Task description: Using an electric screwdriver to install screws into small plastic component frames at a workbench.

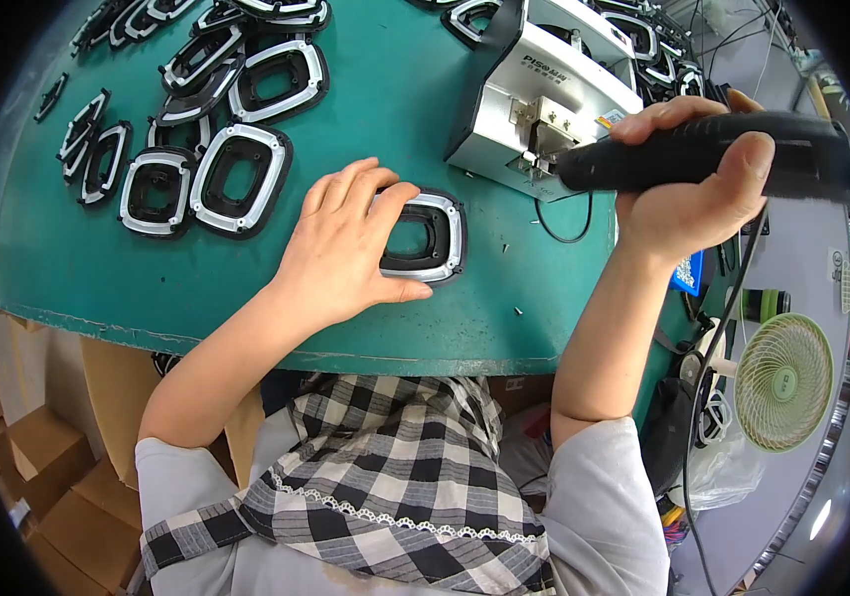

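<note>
My left hand point(340, 243) rests over the left side of a black and silver rounded frame point(456, 238) lying on the green table. Its thumb is at the frame's near edge and its fingers are at the far edge, gripping it. Raised at the right, my right hand point(688, 194) is closed around a black electric screwdriver point(683, 154). The screwdriver's nose points left, at the front of a white and silver screw feeder point(519, 109). Whether its bit touches the feeder is hidden.
Several similar frames point(238, 179) lie and lean together at the table's left and back. More parts point(633, 35) are piled behind the feeder. A few loose screws point(518, 312) lie on the green tabletop point(345, 333). A blue tray point(688, 273), a cord and a green fan point(784, 382) are at the right.
</note>
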`<state>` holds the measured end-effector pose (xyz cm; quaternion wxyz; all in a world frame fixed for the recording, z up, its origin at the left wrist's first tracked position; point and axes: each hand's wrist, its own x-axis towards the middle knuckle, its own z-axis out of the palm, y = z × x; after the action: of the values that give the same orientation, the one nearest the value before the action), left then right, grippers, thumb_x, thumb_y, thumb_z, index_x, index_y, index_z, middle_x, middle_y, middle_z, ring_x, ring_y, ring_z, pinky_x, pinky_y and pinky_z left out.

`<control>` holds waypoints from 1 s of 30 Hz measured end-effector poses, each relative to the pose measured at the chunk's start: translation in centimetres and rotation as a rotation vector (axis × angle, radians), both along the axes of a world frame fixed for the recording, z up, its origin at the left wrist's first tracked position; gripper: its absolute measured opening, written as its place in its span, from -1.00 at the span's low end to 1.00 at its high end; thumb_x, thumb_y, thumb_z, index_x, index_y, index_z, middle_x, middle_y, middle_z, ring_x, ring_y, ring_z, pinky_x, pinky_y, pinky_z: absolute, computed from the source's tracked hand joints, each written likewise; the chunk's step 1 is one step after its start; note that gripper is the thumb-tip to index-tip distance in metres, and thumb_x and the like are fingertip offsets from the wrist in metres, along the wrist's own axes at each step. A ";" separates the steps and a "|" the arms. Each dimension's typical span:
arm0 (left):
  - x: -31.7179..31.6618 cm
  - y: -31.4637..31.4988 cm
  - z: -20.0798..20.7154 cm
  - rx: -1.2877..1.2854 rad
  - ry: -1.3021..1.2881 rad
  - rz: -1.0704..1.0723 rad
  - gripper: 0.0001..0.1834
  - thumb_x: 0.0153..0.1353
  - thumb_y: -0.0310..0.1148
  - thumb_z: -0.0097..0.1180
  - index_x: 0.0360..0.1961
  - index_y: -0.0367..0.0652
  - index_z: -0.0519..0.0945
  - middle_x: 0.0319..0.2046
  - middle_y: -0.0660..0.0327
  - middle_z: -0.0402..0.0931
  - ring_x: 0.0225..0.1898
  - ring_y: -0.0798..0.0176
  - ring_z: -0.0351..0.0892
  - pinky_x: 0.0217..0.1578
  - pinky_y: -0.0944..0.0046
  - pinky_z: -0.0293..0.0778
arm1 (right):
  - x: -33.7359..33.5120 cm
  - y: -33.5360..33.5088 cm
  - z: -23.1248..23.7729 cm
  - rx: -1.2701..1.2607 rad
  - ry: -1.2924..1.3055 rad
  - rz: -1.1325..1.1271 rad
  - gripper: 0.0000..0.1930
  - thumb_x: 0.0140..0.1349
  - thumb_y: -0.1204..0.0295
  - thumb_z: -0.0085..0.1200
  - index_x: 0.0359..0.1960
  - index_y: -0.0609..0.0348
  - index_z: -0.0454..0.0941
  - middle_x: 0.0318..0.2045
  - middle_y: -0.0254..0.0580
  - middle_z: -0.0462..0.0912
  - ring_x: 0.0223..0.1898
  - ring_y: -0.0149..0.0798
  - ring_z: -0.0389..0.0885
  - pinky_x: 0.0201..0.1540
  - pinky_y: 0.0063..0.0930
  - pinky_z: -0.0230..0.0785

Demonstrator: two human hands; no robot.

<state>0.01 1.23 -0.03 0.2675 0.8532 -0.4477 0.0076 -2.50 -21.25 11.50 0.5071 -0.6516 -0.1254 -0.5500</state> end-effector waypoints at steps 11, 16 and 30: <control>-0.3 -0.5 0.2 0.032 0.009 0.091 -0.32 -0.23 -0.06 0.41 -0.04 -0.06 0.48 -0.07 0.20 0.30 0.10 0.14 0.25 0.11 0.07 0.06 | -1.3 2.5 -2.5 0.112 0.233 0.132 -0.33 0.16 -0.07 0.04 -0.07 0.39 0.24 -0.69 -0.09 0.51 -0.76 -0.29 0.48 -0.66 -0.50 0.39; -0.5 -0.5 0.2 -0.016 -0.053 0.077 -0.33 -0.23 -0.06 0.41 -0.03 -0.04 0.50 -0.03 0.21 0.32 0.09 0.15 0.25 0.10 0.07 0.06 | -3.1 2.7 -2.1 0.385 0.147 0.396 -0.37 0.23 -0.18 -0.23 0.00 0.18 0.33 -0.54 -0.04 0.50 -0.66 -0.17 0.47 -0.64 -0.27 0.41; -0.8 -1.4 0.6 -0.397 -0.051 -0.113 -0.81 -0.06 -0.28 0.29 -0.43 -0.07 0.59 -0.32 0.36 0.50 -0.17 0.20 0.41 -0.11 0.18 0.19 | -4.3 4.2 -2.2 0.367 0.139 0.505 -0.30 0.22 -0.26 -0.33 0.10 0.08 0.35 -0.44 -0.06 0.51 -0.60 -0.19 0.48 -0.58 -0.27 0.36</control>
<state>-0.75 -0.17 0.53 0.4191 0.7566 -0.4914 0.1022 -6.83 -17.05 9.26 0.7440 -0.5337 -0.1470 -0.3742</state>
